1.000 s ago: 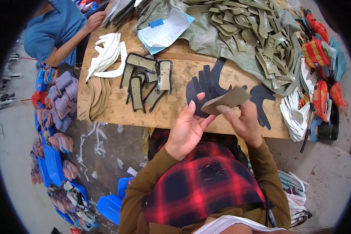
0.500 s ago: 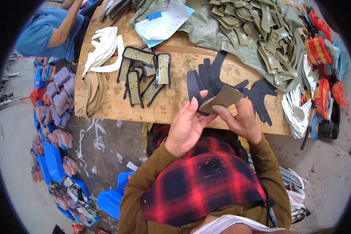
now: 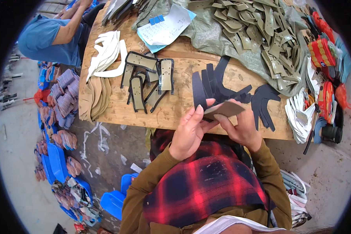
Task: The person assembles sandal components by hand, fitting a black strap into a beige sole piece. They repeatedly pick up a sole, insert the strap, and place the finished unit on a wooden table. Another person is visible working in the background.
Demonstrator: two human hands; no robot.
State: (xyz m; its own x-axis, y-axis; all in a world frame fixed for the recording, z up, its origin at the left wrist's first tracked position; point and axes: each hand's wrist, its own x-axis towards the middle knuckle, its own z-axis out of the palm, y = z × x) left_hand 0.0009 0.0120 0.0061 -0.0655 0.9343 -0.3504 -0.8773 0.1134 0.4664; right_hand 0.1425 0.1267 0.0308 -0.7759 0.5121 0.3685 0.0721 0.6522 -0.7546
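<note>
Holding one olive piece [image 3: 229,109], left hand [image 3: 188,133] and right hand [image 3: 243,128] both have grip on it; dark strips [image 3: 219,74] lie farther off, on tabletop [image 3: 175,111].

Held olive piece [image 3: 227,110], 3 o'clock of mid-view: smooth, matt. Black strips [image 3: 220,80], 2 o'clock: matt, felt-like. Beyond, olive heap [image 3: 275,43]: smooth, plastic-looking, glossy patches. 12 o'clock: matt paper [image 3: 165,29]; wooden table [image 3: 183,113], grainy, stained. 5 o'clock: plaid cloth [image 3: 202,175], flecked. 8 o'clock: blue trays [image 3: 58,162], smooth plastic.
</note>
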